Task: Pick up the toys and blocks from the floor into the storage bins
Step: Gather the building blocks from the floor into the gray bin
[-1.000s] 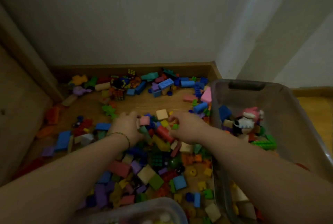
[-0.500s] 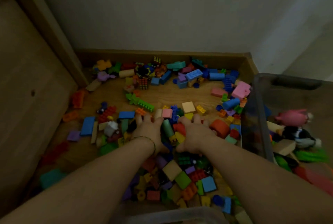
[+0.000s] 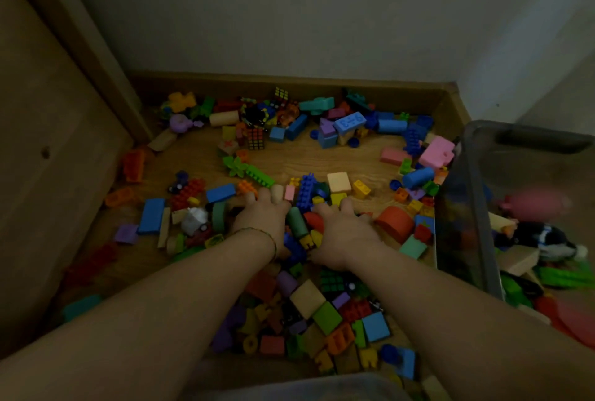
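Many coloured blocks (image 3: 338, 313) and small toys lie scattered over the wooden floor (image 3: 306, 159). My left hand (image 3: 264, 223) and my right hand (image 3: 341, 233) lie palm down, side by side, on the middle heap, fingers curled down into the blocks. A green cylinder (image 3: 297, 221) with red and yellow pieces is squeezed between the two hands. At the right stands a clear storage bin (image 3: 479, 201) holding a pink toy (image 3: 534, 204), a black and white toy and several blocks.
A wooden cabinet (image 3: 48, 142) closes the left side, and a skirting board (image 3: 289, 84) under a white wall closes the back. More blocks and puzzle cubes (image 3: 256, 138) line the back. A second bin's rim (image 3: 289, 387) shows at the bottom edge.
Both hands have drawn closer together over the heap, and their fingers have dug in around the pieces. The view has swung left, so the right bin now sits at the frame's edge.
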